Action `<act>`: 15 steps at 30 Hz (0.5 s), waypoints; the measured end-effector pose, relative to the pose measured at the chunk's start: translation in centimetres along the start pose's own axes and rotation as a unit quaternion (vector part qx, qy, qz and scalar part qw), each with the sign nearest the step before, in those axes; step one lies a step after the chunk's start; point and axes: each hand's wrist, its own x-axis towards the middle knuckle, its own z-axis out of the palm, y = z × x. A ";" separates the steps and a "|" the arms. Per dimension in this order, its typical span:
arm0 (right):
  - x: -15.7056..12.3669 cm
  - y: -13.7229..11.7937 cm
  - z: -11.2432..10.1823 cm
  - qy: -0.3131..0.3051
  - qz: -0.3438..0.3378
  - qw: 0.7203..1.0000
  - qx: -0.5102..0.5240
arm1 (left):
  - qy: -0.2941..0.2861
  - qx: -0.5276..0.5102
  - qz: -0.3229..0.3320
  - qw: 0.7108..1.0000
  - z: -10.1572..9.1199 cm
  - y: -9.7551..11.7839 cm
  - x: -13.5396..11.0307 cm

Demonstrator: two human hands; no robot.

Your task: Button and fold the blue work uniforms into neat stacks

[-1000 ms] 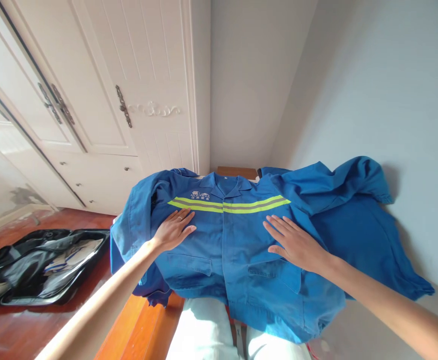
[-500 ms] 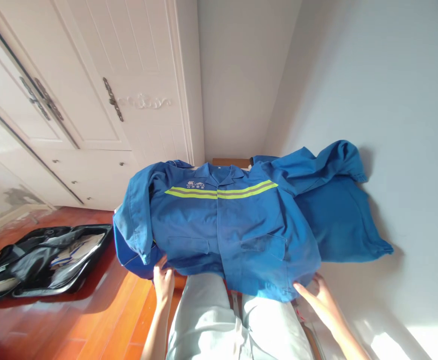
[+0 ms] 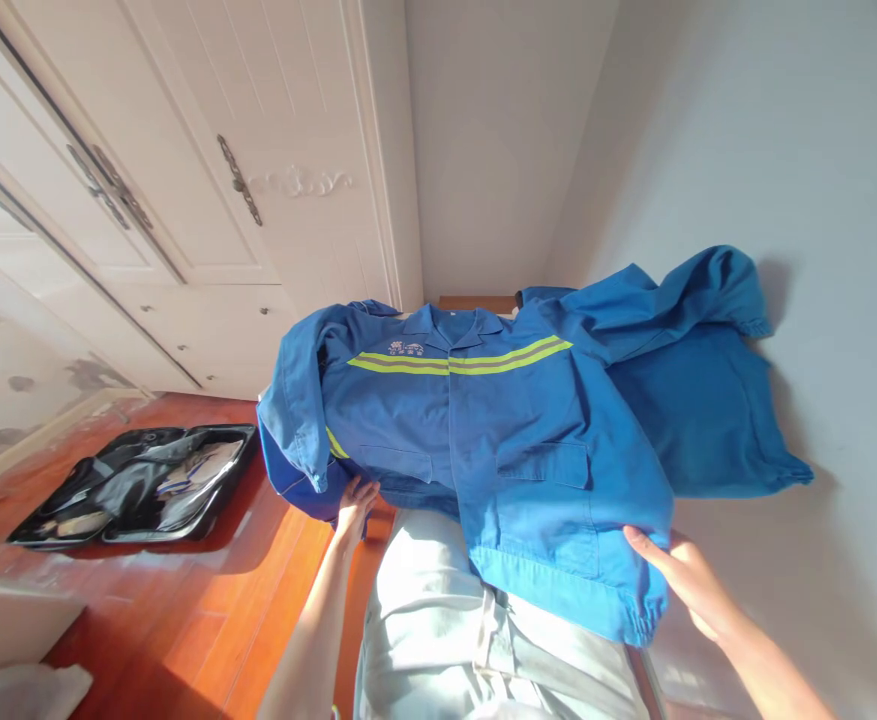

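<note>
A blue work jacket (image 3: 408,420) with a yellow-green reflective band and a white chest logo lies spread front side up, its collar away from me. My left hand (image 3: 354,508) is closed on the jacket's lower left corner, fingers partly under the cloth. At the lower right side edge, my right hand (image 3: 682,570) pinches the fabric, thumb on top and the other fingers hidden beneath. The elastic hem hangs over my light trousers (image 3: 423,600). More blue cloth (image 3: 715,420) lies under the right sleeve, and a darker blue piece (image 3: 295,490) shows under the left one.
White wardrobe doors (image 3: 318,130) stand at the back left. An open black suitcase (image 3: 213,520) with clothes lies on the red-brown wooden floor (image 3: 258,620). A pale wall (image 3: 820,200) rises close on the right. Something whitish (image 3: 18,692) sits at the bottom left.
The jacket's lower right part has been drawn toward me, and its hem now shows flatter. My right hand has shifted a little along that edge. The whole view has turned slightly left.
</note>
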 end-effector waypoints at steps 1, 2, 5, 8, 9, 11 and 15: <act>-0.3 -0.1 -0.1 0.008 0.023 0.999 0.025 | -0.009 -0.012 -0.004 1.000 -0.4 -0.2 -0.3; -0.4 -0.2 -0.2 0.021 0.049 0.997 0.049 | -0.016 -0.022 -0.008 1.000 -0.9 -0.3 -0.6; -0.6 0.0 -0.3 0.027 0.124 0.985 0.115 | -0.025 -0.045 -0.012 0.999 -3.0 -0.7 -1.8; -0.6 0.5 -0.1 -0.039 0.145 0.979 0.137 | -0.034 -0.066 -0.010 0.997 -4.8 -1.0 -2.7; -0.6 0.7 0.0 -0.054 0.144 0.978 0.139 | -0.036 -0.072 -0.011 0.997 -5.1 -1.0 -2.8; -0.6 1.3 0.2 -0.055 0.136 0.979 0.144 | -0.036 -0.082 -0.015 0.996 -4.9 -1.0 -2.6; -0.5 2.9 -0.2 -0.072 0.090 0.984 0.138 | -0.050 -0.093 -0.026 0.994 -2.1 -0.8 -1.2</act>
